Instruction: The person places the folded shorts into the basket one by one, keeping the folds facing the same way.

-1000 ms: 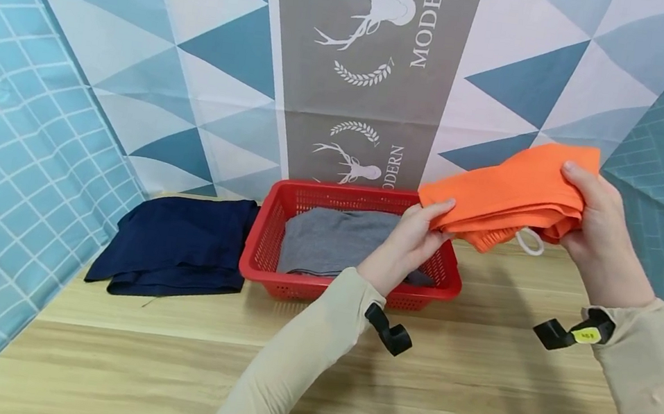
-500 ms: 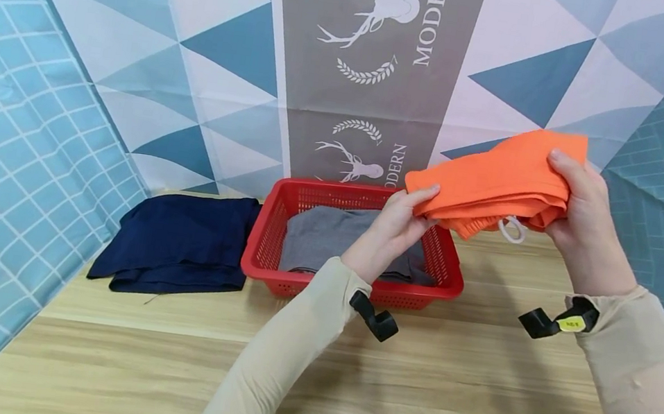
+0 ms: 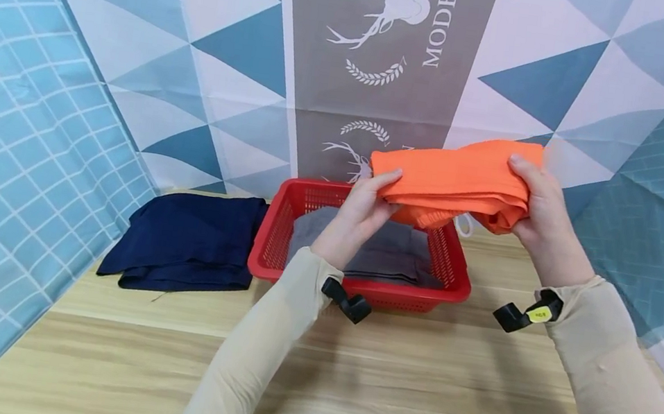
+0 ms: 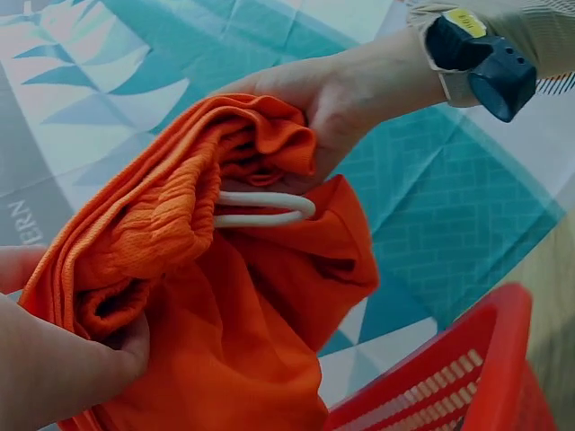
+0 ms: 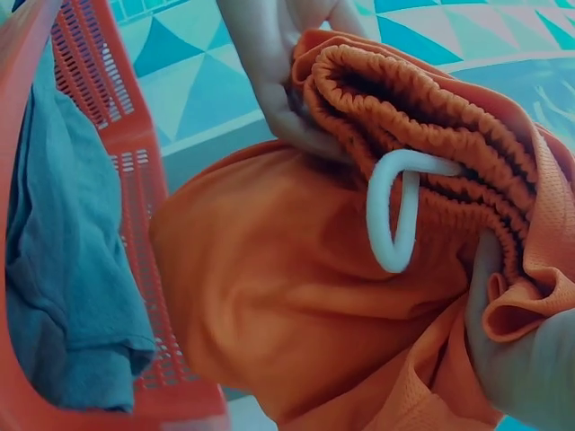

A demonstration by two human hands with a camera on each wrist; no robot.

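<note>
Folded orange drawstring shorts (image 3: 456, 174) hang over the back of a red basket (image 3: 358, 293), gripped at both ends. My left hand (image 3: 363, 208) pinches the left end, thumb on top. The right end is gripped by my right hand (image 3: 548, 211), its thumb also on top. In the left wrist view the gathered elastic waistband (image 4: 166, 229) shows, with a white cord loop (image 4: 269, 208) sticking out of it. Grey folded cloth (image 3: 389, 253) lies inside the basket, partly hidden by my left hand and the shorts. Some fingers are hidden under the orange fabric.
A folded navy cloth (image 3: 189, 241) lies on the wooden table (image 3: 161, 359) left of the basket, close against it. Patterned wall covering (image 3: 233, 47) rises right behind the basket. A tiled blue sheet (image 3: 6, 143) stands along the left side.
Both hands have carried the orange shorts leftward, from the basket's right side to over it. The shorts now lie more level. The navy cloth and the basket stay in place.
</note>
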